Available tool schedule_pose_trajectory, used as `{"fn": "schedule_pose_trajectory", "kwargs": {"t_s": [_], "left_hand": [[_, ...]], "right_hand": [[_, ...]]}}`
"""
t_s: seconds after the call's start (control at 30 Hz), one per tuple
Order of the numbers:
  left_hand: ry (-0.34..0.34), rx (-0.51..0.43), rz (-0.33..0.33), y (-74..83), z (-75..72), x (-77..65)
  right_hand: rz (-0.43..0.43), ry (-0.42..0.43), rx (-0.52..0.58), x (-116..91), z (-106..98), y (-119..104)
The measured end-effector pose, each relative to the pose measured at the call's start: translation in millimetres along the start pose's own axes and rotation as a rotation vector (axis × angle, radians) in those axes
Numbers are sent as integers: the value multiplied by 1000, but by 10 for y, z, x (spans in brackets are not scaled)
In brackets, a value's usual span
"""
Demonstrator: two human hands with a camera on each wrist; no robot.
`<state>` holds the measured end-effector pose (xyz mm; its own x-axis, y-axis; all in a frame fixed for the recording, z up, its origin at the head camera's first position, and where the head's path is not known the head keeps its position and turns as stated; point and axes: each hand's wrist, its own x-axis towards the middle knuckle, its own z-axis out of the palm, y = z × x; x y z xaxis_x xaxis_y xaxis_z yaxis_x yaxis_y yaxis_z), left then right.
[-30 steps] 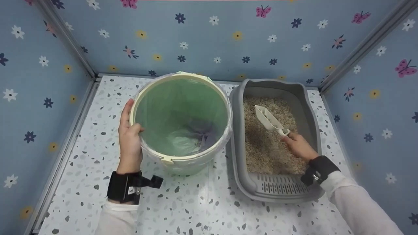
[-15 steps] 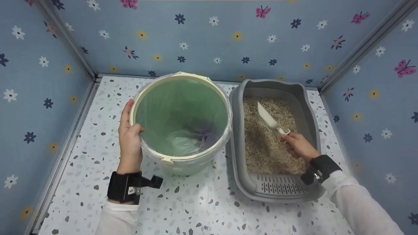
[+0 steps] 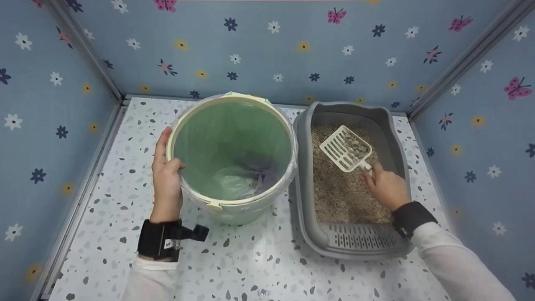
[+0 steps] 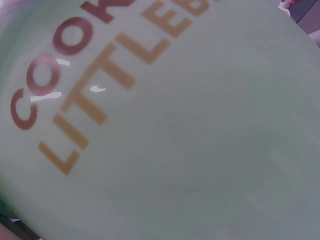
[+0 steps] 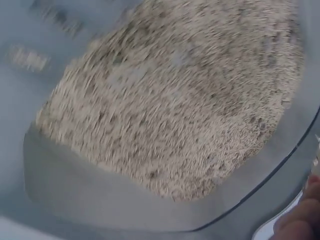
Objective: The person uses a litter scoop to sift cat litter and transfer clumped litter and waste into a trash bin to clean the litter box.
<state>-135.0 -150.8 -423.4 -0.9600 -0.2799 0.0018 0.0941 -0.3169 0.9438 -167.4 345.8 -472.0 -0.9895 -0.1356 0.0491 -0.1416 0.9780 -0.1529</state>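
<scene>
My left hand (image 3: 166, 179) grips the left rim of a green trash can (image 3: 250, 202), thumb over the edge and fingers along the outside. A clear liner bag covers the can's rim, and a crumpled piece of purple and clear plastic lies at its bottom. The can's printed side (image 4: 175, 150) fills the left wrist view. My right hand (image 3: 388, 188) holds a cream slotted litter scoop (image 3: 334, 150) by its handle, over the grey litter box (image 3: 307, 200). Several greyish clumps (image 3: 355, 146) sit on the scoop's right side. Beneath it lies tan granular litter (image 5: 175, 110), blurred in the right wrist view.
Trash can and litter box stand side by side on a speckled white surface (image 3: 242, 259). A slotted front ledge (image 3: 363, 240) forms the near end of the box. Blue flower-patterned panels (image 3: 267, 50) enclose the back and both sides.
The scoop has turned from edge-on to nearly flat, so its slotted face and the clumps now show. My right hand has rolled with it. The left hand and the trash can stay put.
</scene>
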Motion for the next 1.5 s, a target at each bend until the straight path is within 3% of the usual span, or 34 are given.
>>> {"fn": "schedule_pose_trajectory", "kwargs": {"t_s": [0.17,0.47,0.63,0.77,0.9,1.07,1.5], "left_hand": [[2,9,-4,4,4,-1],[-3,16,-3,0,1,-5],[-3,16,2,-2,0,-5],[0,11,4,-4,5,-4],[3,2,7,-9,12,-4],[6,11,12,-8,12,-4],[-16,-13,29,-17,4,-7]], "right_hand": [[-30,111,-59,-19,29,9],[-49,167,-53,-39,41,24],[-1,67,16,-21,2,34],[60,-92,151,9,-59,51],[59,-202,298,28,-120,68],[13,-223,376,45,-253,26],[-48,-264,337,147,-890,-105]]}}
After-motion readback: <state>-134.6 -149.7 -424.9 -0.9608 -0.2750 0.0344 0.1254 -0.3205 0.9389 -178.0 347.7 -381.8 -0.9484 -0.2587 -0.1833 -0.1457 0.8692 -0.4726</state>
